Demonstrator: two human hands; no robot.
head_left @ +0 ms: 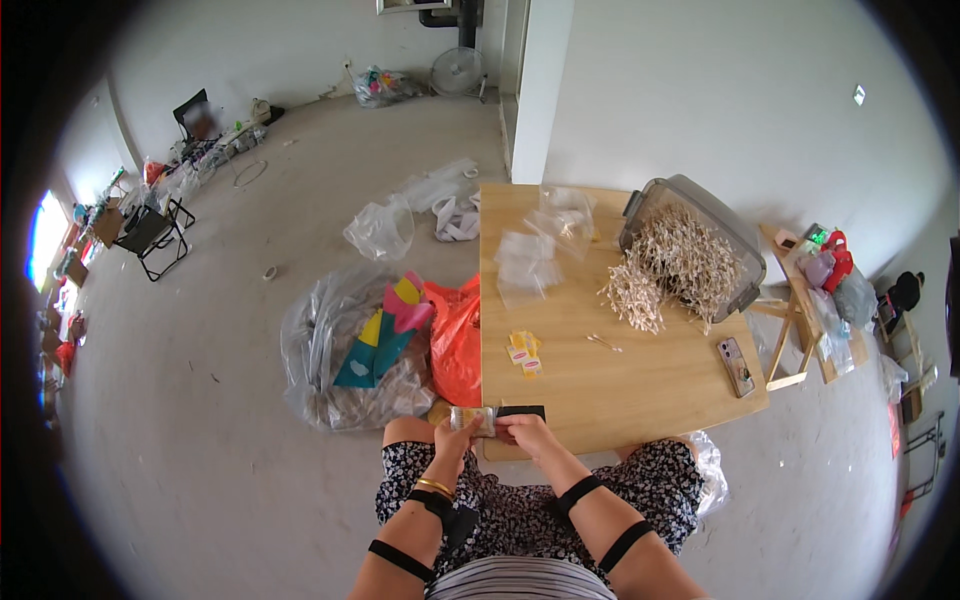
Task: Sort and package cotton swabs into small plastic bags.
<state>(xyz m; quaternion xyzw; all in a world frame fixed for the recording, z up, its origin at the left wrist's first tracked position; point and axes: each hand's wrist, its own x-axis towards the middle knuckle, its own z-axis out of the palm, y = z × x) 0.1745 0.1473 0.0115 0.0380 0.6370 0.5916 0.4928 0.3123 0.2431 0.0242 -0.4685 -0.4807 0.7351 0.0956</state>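
Observation:
At the table's near left edge, my left hand (454,436) is closed around a small clear bag (472,416) that appears to hold cotton swabs. The fingers of my right hand (527,432) pinch the right end of this bag. Just beyond the right hand, a flat black object (524,410) lies at the table edge. Small yellow and white cards (524,352) sit farther up the table, with a few loose cotton swabs (604,343) to their right. A grey plastic bin (752,262) lies tipped on its side, and a big heap of cotton swabs (672,262) spills from it.
Empty clear bags (527,262) lie at the far left of the wooden table (640,390). A phone (735,366) rests near its right edge. On the left, a red plastic bag (457,340) hangs beside a large clear sack (320,350) on the floor.

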